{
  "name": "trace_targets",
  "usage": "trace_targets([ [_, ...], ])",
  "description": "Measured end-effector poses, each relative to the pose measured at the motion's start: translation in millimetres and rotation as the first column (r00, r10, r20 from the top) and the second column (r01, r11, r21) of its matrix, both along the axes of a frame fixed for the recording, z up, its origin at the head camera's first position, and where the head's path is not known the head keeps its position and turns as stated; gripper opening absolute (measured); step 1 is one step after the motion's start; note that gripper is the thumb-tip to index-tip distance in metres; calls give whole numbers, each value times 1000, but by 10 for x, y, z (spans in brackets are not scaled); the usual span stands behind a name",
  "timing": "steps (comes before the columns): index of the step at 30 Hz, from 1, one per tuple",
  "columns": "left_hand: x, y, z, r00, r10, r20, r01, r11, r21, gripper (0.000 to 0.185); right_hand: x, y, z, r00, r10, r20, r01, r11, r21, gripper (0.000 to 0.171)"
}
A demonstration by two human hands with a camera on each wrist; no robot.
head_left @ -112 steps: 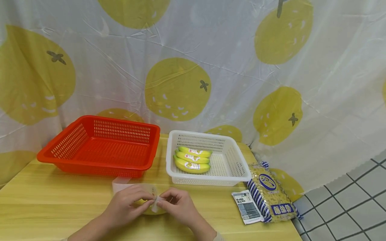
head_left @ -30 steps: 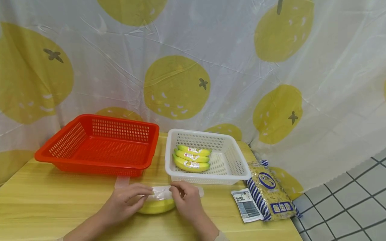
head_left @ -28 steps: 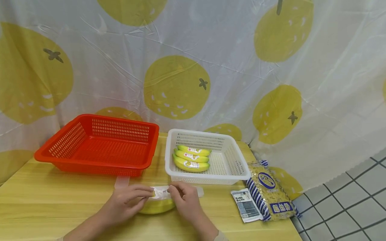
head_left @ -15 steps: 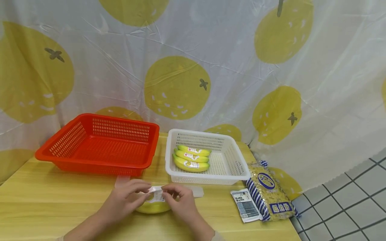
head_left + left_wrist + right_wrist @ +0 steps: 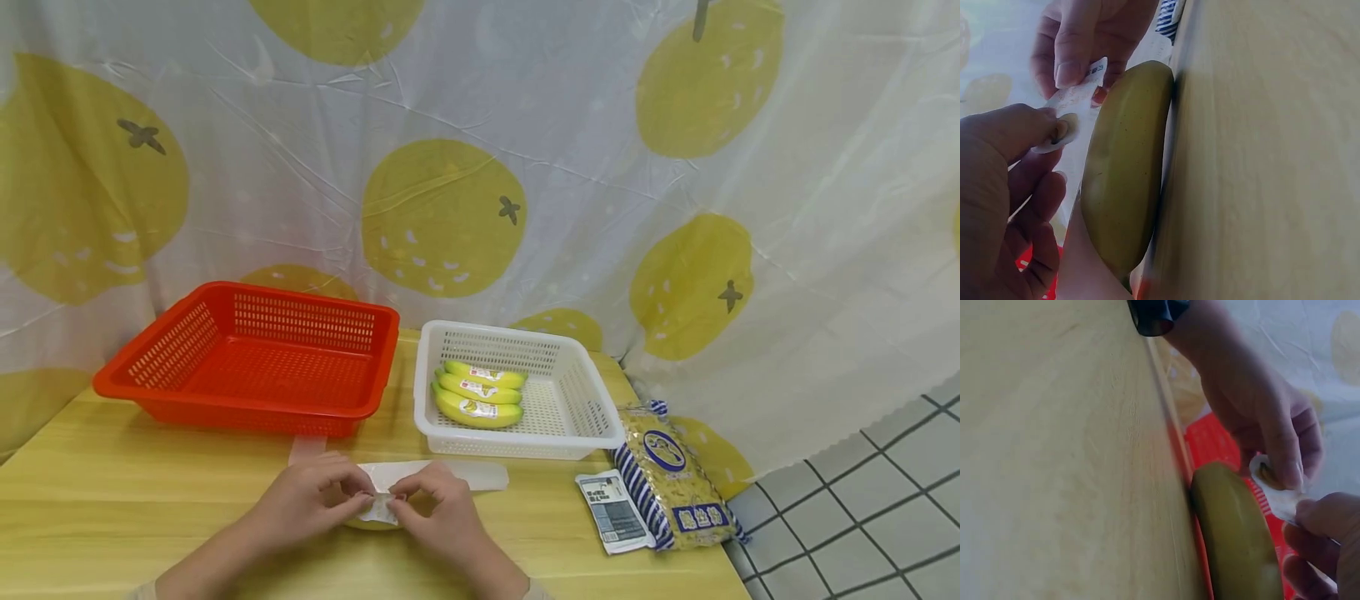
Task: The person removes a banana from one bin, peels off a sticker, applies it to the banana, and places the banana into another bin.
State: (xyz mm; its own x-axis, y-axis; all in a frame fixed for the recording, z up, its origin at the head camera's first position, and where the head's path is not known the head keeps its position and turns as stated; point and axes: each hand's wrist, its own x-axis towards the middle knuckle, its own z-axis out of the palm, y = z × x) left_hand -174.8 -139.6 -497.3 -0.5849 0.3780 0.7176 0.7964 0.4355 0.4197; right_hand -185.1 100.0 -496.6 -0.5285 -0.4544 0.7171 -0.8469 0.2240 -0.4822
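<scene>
My left hand (image 5: 311,496) pinches one end of a small white banana sticker (image 5: 380,510). At the sticker's other end, my right hand (image 5: 444,510) has it between thumb and finger. Its printed banana picture shows by the left thumb in the left wrist view. Below the hands a yellow-green banana (image 5: 1129,165) lies crosswise on the wooden table; from the head it is mostly covered by hands and sticker. The sticker appears raised off the banana in both wrist views. Just behind lies a whitish backing strip (image 5: 483,475).
A red basket (image 5: 247,408) stands at back left. Right of it, a white basket (image 5: 517,448) holds three stickered bananas (image 5: 478,410). A small white packet (image 5: 615,512) and a bag of yellowish dry food (image 5: 675,479) lie at the right. A pale strip end (image 5: 307,448) shows near the red basket.
Both hands worked at the strip behind the banana; the sticker has come off it and moved nearer me, over the banana, stretched between both hands. The strip stays behind on the table.
</scene>
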Motion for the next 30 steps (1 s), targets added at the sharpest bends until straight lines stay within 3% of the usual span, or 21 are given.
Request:
trace_targets([
  [9, -19, -5, -16, 998, 32, -60, -36, 998, -60, 36, -29, 18, -57, 995, -7, -104, 14, 997, 70, 22],
  [13, -14, -6, -13, 997, 54, -60, -58, 995, -78, 35, -38, 15, -77, 997, -18, -77, 26, 995, 98, 19],
  [18, -16, -19, -20, 997, 8, -77, -13, 998, -69, 34, -38, 14, -96, 1000, 2, 13, -3, 994, 108, 12],
  [23, -17, -31, -40, 992, -77, -102, 72, 996, -50, 35, -46, 18, -92, 998, 5, -60, 3, 992, 128, 16],
  [30, -23, -39, -38, 985, -37, -170, 22, 996, -89, 33, -37, 26, -49, 995, 19, -99, -4, 989, 149, 19],
])
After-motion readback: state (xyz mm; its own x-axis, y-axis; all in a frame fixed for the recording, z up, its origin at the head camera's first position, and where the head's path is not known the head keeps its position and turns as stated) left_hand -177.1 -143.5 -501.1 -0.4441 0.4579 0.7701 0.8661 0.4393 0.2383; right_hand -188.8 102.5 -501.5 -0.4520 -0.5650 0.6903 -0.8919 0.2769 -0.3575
